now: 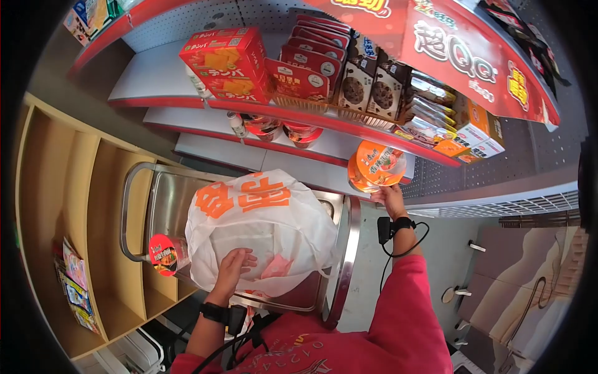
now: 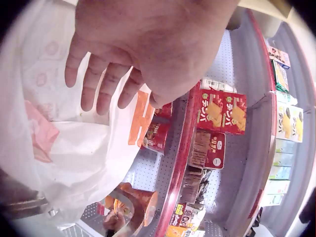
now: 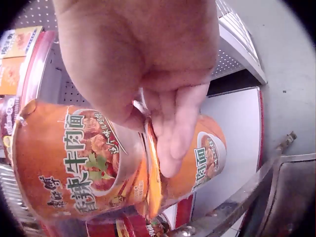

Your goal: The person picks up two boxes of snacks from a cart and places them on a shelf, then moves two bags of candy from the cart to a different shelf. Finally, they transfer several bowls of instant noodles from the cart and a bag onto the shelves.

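Note:
My right hand [image 1: 391, 201] pinches the edge of an orange instant noodle cup [image 1: 380, 163] at the lower shelf's right end. In the right wrist view, the thumb and fingers are at the rim where one orange cup [image 3: 74, 163] meets another orange cup [image 3: 210, 148]. My left hand [image 1: 234, 269] is over a white plastic bag [image 1: 261, 243] with orange lettering, its fingers extended and nothing held. The left wrist view shows those fingers spread in front of the bag, which has a pink patch [image 2: 42, 131].
The bag sits on a metal cart [image 1: 168, 199], beside a red-lidded noodle cup [image 1: 164, 254]. Shelves ahead hold red cracker boxes [image 1: 224, 65], cookie packs [image 1: 370, 87] and red noodle cups [image 1: 302, 134]. A wooden shelf unit [image 1: 93, 218] stands left; a white wire rack [image 1: 529, 204] is right.

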`<state>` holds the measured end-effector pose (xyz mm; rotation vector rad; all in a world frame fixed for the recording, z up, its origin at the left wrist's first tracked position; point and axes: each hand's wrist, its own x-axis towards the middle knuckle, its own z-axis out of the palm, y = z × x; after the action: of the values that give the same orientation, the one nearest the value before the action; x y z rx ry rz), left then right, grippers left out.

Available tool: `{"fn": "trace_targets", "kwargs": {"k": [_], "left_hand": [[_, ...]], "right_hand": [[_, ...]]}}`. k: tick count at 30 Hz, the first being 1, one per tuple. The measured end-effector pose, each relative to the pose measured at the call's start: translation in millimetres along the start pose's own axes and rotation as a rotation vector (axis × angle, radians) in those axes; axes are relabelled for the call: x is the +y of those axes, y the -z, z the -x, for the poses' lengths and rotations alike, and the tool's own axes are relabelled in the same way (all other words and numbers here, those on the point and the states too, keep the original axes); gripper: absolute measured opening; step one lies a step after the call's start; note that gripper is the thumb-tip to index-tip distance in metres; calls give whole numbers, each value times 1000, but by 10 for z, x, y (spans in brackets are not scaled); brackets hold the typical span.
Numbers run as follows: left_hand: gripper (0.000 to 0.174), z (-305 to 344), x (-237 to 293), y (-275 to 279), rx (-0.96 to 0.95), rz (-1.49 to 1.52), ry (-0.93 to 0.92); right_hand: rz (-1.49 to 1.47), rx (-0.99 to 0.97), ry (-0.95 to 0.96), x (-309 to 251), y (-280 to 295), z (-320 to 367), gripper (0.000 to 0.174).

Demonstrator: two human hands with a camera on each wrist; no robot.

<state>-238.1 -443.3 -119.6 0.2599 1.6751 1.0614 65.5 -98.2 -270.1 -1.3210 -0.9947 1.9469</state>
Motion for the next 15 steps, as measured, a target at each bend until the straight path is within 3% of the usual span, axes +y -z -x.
{"fn": "trace_targets", "kwargs": {"k": [15], "left_hand": [[32,-123,-137,73,34,-9,76]], "right_hand": [[-10,-89,65,-258,-524,-920,37]]}}
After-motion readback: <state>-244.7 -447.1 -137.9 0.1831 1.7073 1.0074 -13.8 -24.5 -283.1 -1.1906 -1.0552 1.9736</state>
